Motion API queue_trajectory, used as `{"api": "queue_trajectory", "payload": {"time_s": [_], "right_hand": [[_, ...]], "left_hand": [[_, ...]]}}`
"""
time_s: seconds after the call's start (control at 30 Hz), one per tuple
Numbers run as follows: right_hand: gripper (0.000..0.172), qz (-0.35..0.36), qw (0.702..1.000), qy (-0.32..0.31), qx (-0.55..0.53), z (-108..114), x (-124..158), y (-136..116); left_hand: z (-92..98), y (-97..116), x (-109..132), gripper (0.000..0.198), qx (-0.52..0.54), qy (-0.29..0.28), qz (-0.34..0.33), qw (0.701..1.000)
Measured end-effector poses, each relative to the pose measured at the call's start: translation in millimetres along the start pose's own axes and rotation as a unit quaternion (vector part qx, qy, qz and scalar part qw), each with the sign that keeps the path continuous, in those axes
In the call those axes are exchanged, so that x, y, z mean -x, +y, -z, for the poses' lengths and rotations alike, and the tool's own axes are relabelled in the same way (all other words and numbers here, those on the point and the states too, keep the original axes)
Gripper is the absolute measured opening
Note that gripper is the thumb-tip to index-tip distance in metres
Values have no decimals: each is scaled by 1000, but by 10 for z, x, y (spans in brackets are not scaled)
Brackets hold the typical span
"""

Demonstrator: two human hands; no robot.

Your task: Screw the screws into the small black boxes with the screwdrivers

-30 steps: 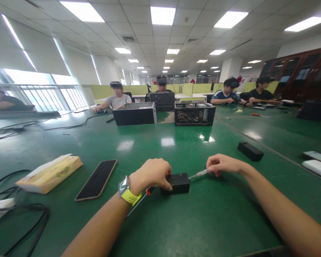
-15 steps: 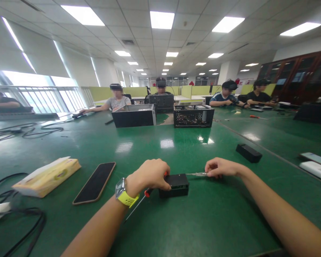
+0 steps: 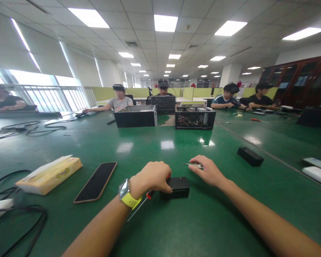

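Observation:
My left hand (image 3: 155, 177), with a yellow-banded watch at the wrist, is closed around the left end of a small black box (image 3: 179, 188) on the table. A screwdriver with a red and black handle (image 3: 150, 194) pokes out beneath that hand, its long shaft slanting down toward me. Whether the palm grips its handle is hidden. My right hand (image 3: 208, 170) pinches a slim, clear-handled screwdriver (image 3: 195, 165) just beyond the box's right end. Its thin tip points left, apart from the box. My fingers partly cover the handle.
A phone (image 3: 96, 182), a tissue pack (image 3: 49, 175) and black cables (image 3: 37, 214) lie on the left. Another black box (image 3: 250, 156) sits to the right. Two computer cases (image 3: 136, 117) stand ahead, with several people seated behind and beside them.
My right hand has moved left and slightly up with the slim screwdriver, closer to the black box. The top of the box looks more closed, while my left hand stays on it.

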State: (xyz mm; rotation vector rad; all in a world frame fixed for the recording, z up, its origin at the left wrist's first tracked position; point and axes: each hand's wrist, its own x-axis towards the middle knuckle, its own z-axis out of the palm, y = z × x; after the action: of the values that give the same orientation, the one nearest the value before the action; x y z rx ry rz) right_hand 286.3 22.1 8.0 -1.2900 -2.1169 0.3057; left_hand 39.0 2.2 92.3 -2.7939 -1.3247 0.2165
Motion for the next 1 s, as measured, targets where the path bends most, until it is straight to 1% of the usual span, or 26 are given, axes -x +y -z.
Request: {"api": "queue_trajectory", "payload": {"time_s": [0.07, 0.1, 0.17, 0.2, 0.33, 0.47, 0.6, 0.8, 1.0], "right_hand": [[39, 90, 993, -56, -52, -52, 46, -210], [46, 121, 988, -80, -61, -75, 71, -291], [57, 146, 982, -107, -58, -116, 111, -395], [58, 146, 982, -111, -52, -133, 124, -421], [49, 128, 984, -107, -57, -169, 132, -428], [45, 108, 986, -98, -82, -171, 123, -423], [38, 98, 986, -102, -87, -159, 120, -450], [41, 87, 987, -102, -91, -160, 119, -466], [38, 95, 985, -111, -86, -158, 121, -470]], "left_hand": [[-10, 4, -3, 39, -1, 0, 2, 1000], [-11, 7, -3, 38, -2, 1, 3, 1000], [-6, 17, -2, 38, -3, 3, 4, 1000], [-1, 22, -1, 38, -4, 2, 4, 1000], [15, 38, 0, 39, -2, -6, 9, 1000], [17, 43, -2, 38, 1, -7, 13, 1000], [30, 49, 2, 37, 4, -11, 8, 1000], [49, 55, 11, 38, -4, -10, 18, 1000], [33, 45, 9, 40, -7, -16, 24, 1000]]}}
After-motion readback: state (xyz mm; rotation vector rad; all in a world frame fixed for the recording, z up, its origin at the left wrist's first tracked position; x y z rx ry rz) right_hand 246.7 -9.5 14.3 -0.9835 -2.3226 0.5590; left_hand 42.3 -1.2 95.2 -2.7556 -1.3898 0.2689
